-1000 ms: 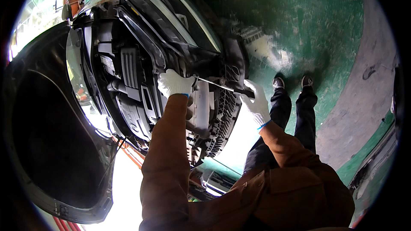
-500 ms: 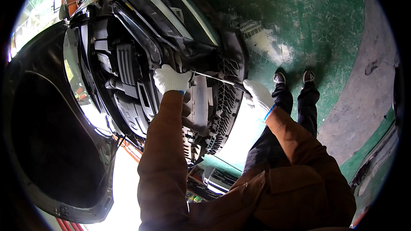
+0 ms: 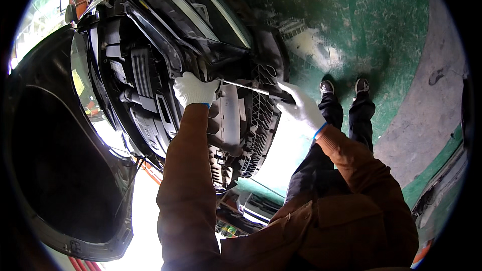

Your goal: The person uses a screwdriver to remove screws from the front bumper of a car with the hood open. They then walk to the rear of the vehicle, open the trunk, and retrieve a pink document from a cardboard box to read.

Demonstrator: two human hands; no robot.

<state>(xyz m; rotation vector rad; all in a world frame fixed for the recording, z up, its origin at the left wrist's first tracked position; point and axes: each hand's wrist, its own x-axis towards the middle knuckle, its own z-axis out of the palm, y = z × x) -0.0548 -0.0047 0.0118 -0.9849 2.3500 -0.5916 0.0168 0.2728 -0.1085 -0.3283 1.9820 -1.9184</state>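
Observation:
My right hand (image 3: 304,106), in a white knit glove, holds a long screwdriver (image 3: 246,87) by its black handle, the thumb along the top and the fingers underneath. The bright shaft runs left across the front of a car, its far end close to my left hand (image 3: 192,89). That hand, gloved too, is closed at the front edge of the engine bay beside the headlight (image 3: 213,15). Its fingertips are hidden, so what it grips cannot be seen. Below the shaft lie the exposed bumper beam (image 3: 231,118) and the black mesh grille (image 3: 258,130).
The raised black hood (image 3: 65,160) fills the left side. Engine covers (image 3: 145,115) show in the open bay (image 3: 108,95). My shoes (image 3: 361,86) stand on the green floor (image 3: 321,20) at the right. Car parts (image 3: 256,211) lie behind my left arm.
My right hand has loosened round the handle, with the thumb lifted apart and more of the handle showing. The car and my left hand sit slightly farther left in the picture.

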